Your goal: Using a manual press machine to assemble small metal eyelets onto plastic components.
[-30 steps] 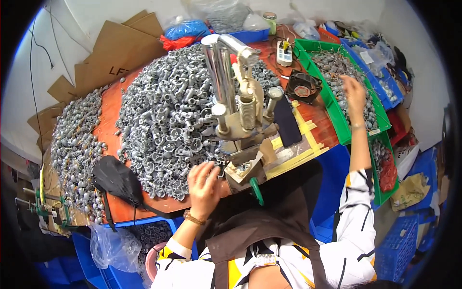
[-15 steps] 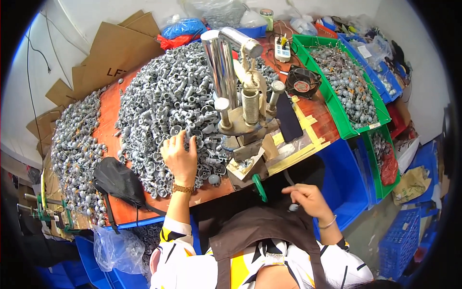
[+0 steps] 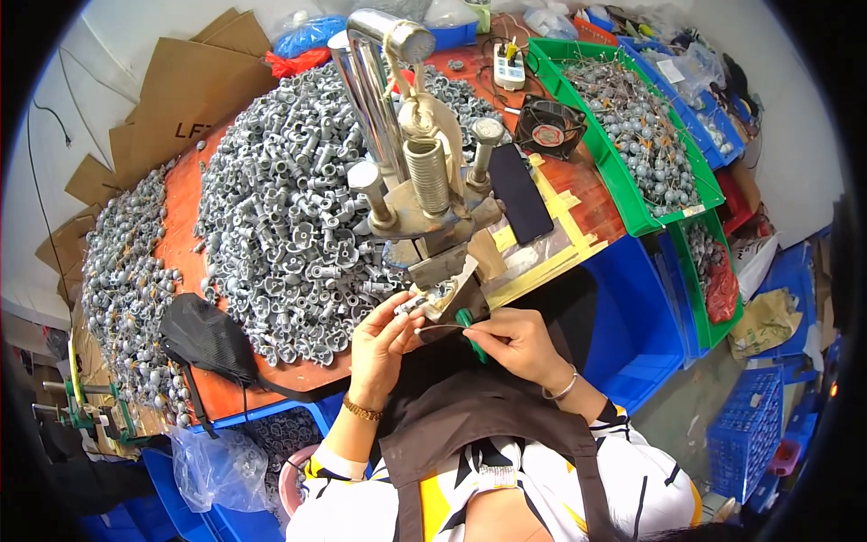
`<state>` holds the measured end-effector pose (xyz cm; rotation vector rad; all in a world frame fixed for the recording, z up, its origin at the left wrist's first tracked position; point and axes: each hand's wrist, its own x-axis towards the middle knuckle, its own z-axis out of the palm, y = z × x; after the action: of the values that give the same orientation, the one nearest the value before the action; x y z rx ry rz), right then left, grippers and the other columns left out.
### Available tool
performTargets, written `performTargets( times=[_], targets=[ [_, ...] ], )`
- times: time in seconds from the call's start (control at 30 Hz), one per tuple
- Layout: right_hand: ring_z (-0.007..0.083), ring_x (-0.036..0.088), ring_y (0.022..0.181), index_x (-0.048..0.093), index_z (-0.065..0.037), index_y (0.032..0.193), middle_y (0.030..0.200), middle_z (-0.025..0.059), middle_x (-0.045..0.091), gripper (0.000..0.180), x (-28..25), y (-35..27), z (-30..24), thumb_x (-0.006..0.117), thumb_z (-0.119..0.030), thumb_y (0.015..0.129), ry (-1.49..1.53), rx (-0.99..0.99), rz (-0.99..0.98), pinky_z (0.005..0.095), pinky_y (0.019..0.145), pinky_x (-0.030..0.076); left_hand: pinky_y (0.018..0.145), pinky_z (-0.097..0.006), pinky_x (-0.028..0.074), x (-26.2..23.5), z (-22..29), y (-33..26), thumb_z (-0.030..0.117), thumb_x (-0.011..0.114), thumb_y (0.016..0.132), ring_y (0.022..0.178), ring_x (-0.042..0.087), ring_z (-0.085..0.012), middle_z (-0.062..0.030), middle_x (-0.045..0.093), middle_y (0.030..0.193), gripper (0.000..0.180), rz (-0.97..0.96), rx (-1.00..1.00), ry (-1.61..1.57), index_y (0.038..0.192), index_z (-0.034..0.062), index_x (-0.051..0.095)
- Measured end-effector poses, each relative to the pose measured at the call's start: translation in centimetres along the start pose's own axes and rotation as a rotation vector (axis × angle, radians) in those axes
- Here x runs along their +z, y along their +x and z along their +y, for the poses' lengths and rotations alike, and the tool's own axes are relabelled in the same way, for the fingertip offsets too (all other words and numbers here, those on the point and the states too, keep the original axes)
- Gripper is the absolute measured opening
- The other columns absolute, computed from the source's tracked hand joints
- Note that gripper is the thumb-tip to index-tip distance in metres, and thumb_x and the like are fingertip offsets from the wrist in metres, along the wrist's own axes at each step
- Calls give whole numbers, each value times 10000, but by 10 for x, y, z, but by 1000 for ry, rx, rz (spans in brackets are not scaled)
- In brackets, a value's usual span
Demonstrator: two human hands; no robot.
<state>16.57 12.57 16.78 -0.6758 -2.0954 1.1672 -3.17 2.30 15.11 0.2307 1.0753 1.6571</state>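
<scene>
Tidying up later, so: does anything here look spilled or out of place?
Yes: the heap of grey metal castings sprawls loose across the orange table, right up to its front edge, beside a black bag.

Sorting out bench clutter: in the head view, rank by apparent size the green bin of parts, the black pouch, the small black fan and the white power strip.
1. Green bin, clearly largest.
2. Black pouch.
3. Small black fan.
4. White power strip.
The pouch lies nearer the camera, so its lead over the fan is unsure.

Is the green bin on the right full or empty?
Mostly full: the green bin holds a heap of small grey metal parts covering its floor.
</scene>
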Motion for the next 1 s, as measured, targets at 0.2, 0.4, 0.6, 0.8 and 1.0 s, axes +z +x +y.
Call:
performTargets(
  times=[0.2,0.4,0.6,0.8,1.0],
  targets=[
    [257,530,497,643,-40,669,586,76,493,129,10,2,0,721,-94,756,-263,-155,137,355,440,396,832,-296,578,2,-11,4,-13,609,899,966,673,-213,-135,646,1116,291,20,65,38,1187,-40,582],
    [243,515,479,557,-68,595,574,68,464,204,16,1,0,713,-76,727,-459,-234,186,358,432,398,827,-283,569,-3,-20,5,-15,624,890,939,677,-191,-110,671,1048,286,-28,207,183,1175,-25,596],
    [248,492,477,610,-48,637,569,64,458,135,21,-1,-4,710,-38,728,-216,-284,38,360,447,382,762,-248,554,-3,-18,4,-8,580,920,840,676,-149,-97,690,964,214,-49,210,311,1128,-30,626],
    [194,553,567,642,12,780,701,97,616,141,15,4,3,649,-86,883,112,-90,-39,286,548,429,787,-275,518,4,-18,-5,-6,638,872,901,641,-176,-90,660,1019,214,-190,567,722,1082,-21,675],
    [40,559,614,653,-52,929,739,11,638,172,12,3,12,607,-215,955,992,617,-343,211,506,410,946,-412,445,18,-12,-10,5,646,792,1107,565,-327,-157,610,1175,270,-400,1085,1144,1049,54,714]
  ],
)
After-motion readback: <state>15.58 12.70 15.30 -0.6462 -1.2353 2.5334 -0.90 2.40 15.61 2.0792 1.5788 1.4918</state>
